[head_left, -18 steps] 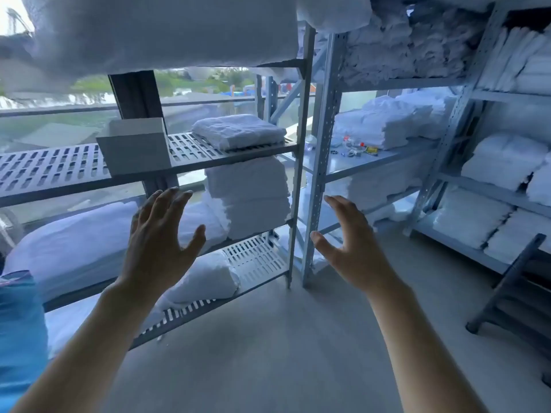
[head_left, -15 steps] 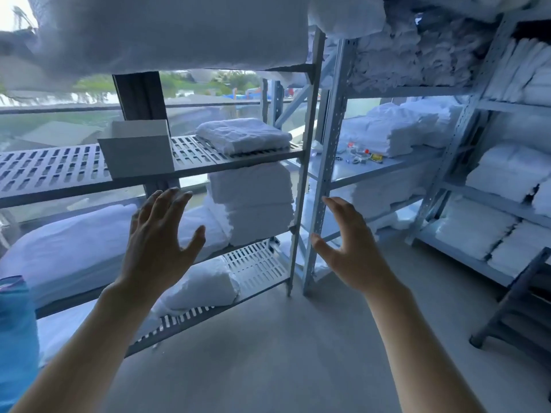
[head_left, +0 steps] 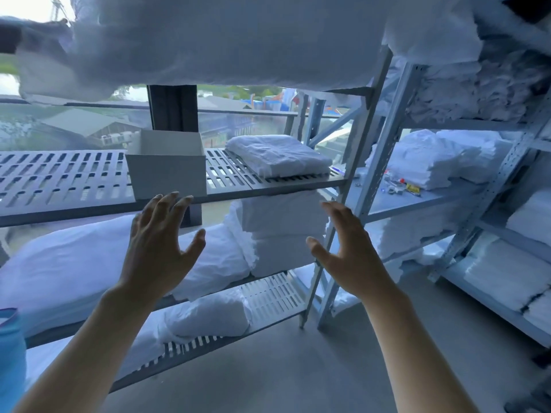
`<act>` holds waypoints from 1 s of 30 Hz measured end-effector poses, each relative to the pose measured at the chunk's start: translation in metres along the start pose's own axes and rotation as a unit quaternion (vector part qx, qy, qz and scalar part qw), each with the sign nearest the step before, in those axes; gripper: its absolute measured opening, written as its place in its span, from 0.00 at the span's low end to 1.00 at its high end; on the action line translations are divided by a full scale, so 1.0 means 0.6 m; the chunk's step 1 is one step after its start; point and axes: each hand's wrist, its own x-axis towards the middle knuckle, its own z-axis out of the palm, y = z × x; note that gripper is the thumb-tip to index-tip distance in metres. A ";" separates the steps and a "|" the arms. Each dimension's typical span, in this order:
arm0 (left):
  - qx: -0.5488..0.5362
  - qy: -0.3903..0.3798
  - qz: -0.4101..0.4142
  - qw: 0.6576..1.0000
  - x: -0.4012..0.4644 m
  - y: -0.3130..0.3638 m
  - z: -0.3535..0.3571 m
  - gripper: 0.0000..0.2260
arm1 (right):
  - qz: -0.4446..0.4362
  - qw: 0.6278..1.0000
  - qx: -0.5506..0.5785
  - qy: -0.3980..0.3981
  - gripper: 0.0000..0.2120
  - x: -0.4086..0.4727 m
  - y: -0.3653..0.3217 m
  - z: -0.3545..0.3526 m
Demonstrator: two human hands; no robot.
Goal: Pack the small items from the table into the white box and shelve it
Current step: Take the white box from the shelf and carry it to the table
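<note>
Both hands raised, fingers spread and loosely straight, gripping nothing — left hand at about 9 o'clock of the right hand, palms turned toward each other, well apart. Just above the left fingertips, at 12 o'clock, the white box, open-topped, standing upright at the front edge of the slotted shelf, not touched by either hand. At 3 o'clock of the box, on the same shelf, a folded white towel. Below, a taller stack of towels between the two hands, and a long white pillow at 9 o'clock of it. Farther off at 2 o'clock of the right hand — a few small items, too small to tell apart, scattered on the next rack's grey shelf beside more folded linen.
</note>
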 end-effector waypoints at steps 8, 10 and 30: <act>0.018 0.004 -0.041 0.999 0.036 -0.098 0.000 0.30 | -0.035 0.999 0.021 -0.031 0.36 0.114 -0.042 0.097; 0.026 0.006 -0.054 0.998 0.044 -0.120 0.001 0.30 | -0.050 0.998 0.027 -0.038 0.38 0.142 -0.050 0.126; 0.099 0.024 -0.084 0.991 0.242 -0.266 0.140 0.30 | -0.190 0.975 0.100 -0.065 0.39 0.493 -0.020 0.393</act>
